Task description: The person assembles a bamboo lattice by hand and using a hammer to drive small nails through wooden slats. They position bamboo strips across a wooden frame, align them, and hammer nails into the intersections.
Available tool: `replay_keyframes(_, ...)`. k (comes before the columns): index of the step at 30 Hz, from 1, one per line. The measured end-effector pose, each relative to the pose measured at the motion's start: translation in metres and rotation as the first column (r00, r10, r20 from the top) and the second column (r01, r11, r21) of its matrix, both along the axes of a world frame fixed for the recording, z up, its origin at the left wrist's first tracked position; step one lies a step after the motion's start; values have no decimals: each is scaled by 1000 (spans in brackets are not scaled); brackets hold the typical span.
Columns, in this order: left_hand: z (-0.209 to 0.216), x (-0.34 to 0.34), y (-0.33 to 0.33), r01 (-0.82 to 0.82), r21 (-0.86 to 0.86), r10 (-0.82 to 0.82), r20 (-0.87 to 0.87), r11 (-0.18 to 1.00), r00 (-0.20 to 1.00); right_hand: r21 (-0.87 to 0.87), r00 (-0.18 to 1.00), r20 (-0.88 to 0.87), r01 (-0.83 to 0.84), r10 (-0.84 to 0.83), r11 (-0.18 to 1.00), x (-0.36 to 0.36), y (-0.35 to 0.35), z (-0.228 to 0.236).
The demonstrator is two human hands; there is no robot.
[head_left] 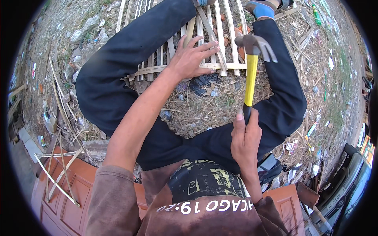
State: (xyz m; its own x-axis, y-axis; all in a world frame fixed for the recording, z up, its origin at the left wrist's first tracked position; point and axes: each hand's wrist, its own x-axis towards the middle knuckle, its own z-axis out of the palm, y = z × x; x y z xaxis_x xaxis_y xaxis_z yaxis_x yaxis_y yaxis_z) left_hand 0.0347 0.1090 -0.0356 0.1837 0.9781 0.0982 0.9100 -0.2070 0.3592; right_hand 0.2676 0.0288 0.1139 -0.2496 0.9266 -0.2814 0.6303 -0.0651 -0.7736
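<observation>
A frame of pale wooden slats (220, 37) lies on the ground between my legs. Its slats run away from me, joined near me by a thin crosspiece (151, 69). My left hand (191, 59) rests on the slats by that crosspiece, fingers spread and thumb reaching toward the near slat ends. In my right hand (246, 139) is a claw hammer (251, 80), held upright by the black lower end of its yellow handle. The hammer's head is to the right of the left hand, with the claw pointing right. Whether a nail is present, I cannot tell.
My bent legs in dark trousers (104, 82) flank the frame. Dry grass and scattered litter cover the ground. Behind me on the left, thin crossed sticks (59, 177) lie on an orange-brown panelled door (63, 214). A vehicle (346, 188) stands at the lower right.
</observation>
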Motion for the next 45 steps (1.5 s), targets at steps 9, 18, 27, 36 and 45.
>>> replay_keyframes(9,-4,2,2,-4,25,5,-13,1000,1000,-59,997,72,33,-29,998,-2,7,-6)
replay_keyframes(18,-2,6,4,6,-14,-6,-14,1000,1000,-20,987,163,0,4,1000,1,-6,-43)
replay_keyframes(27,-2,3,3,0,22,0,20,1000,1000,72,1000,22,19,-21,997,-5,-15,-3)
replay_keyframes(36,1,12,26,-85,189,57,148,978,987,-45,996,68,59,-56,997,17,-14,-33)
replay_keyframes(45,-16,5,43,240,448,-297,62,861,953,-58,996,60,66,-63,996,25,-8,-37)
